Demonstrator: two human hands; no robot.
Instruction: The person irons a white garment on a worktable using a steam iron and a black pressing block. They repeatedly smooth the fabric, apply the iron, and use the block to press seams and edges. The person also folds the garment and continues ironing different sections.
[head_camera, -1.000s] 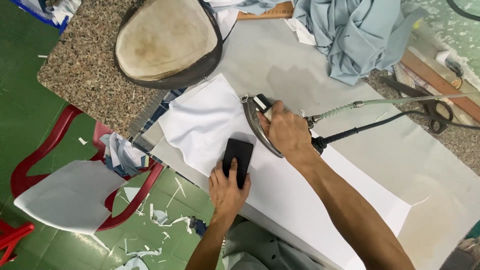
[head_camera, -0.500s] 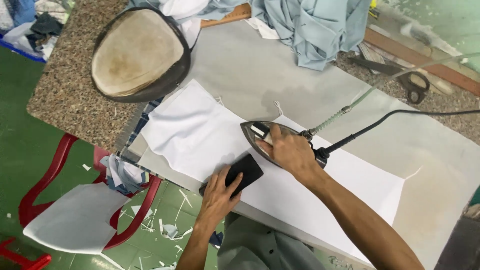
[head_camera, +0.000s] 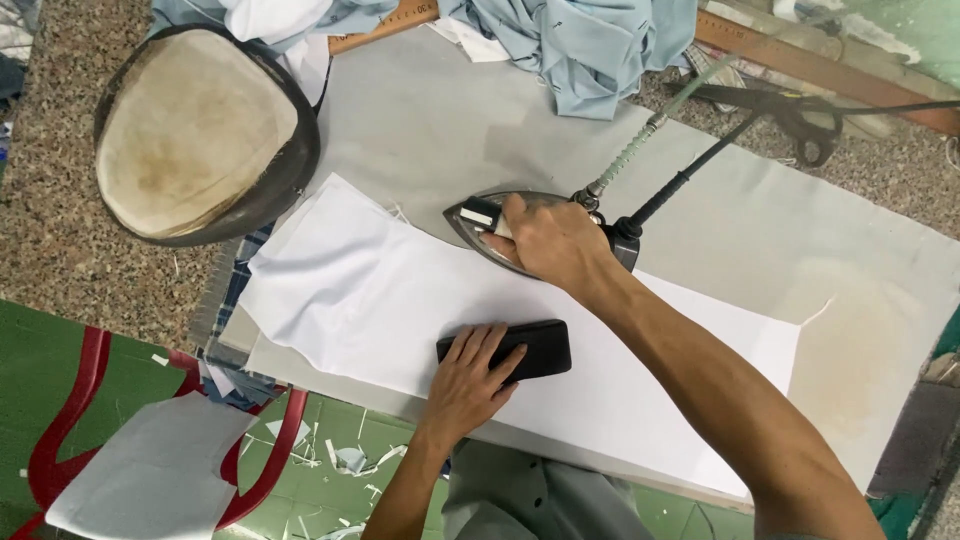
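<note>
While the right hand (head_camera: 552, 243) was clamped around the iron (head_camera: 520, 232), the left hand (head_camera: 470, 380) lay flat, fingers together, pressing a black block (head_camera: 520, 348) onto the white cloth (head_camera: 420, 310), apparently to pin the fabric against the iron's pull. Iron sat at the cloth's far edge, nose pointing left. Cord (head_camera: 700, 160) and hose (head_camera: 650, 130) trailed far-right. Grey pad (head_camera: 780, 230) lay bare to the right; a round cushion (head_camera: 200, 130) bounded the left. Near edge of the cloth ran close to the table's edge.
</note>
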